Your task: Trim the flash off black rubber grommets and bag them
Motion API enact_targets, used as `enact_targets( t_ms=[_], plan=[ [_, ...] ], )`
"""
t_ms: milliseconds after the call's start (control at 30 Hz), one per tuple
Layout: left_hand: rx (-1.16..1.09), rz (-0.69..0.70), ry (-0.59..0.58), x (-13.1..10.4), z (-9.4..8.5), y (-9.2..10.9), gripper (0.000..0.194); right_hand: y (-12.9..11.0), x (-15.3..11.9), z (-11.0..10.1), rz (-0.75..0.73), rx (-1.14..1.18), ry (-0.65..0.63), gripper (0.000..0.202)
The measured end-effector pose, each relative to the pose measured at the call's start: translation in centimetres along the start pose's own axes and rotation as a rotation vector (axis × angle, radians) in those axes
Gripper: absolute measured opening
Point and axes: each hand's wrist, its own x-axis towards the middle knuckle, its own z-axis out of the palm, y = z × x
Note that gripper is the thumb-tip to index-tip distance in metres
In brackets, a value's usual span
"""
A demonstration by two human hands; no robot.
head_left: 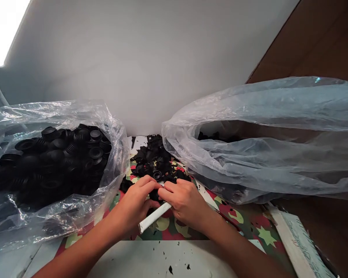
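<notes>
At center, curled fingers mostly hide the small black piece (154, 195) between them. The left edge crops the left plastic bag (116, 154); the right edge cuts off the right bag (249, 154), whose dark contents are indistinct.

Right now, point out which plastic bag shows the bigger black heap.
The left bag: ribbed black parts fill its mouth, while the right bag shows only a low dark strip.

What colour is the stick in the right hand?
The stick in the right hand is white, seen best in the head view.
</notes>
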Motion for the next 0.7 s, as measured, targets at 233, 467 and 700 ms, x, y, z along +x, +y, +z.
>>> enact_targets(
  t_ms=[233, 467, 700],
  plan=[
    [0.005, -0.024, -0.033, -0.1, -0.7, 0.7, 0.021, -0.2, 0.1, 0.1, -0.110, 0.073, -0.046, 0.021],
    [-0.260, -0.024, 0.052, -0.1, -1.7, 2.2, 0.016, -0.8, 0.4, -0.4, -0.121, 0.336, 0.216, 0.038],
    [-0.654, -0.200, 0.274, -0.1, -2.6, 2.1, 0.004, -1.5, 0.0, -0.8, 0.154, 0.475, 0.413, 0.036]
  ],
)
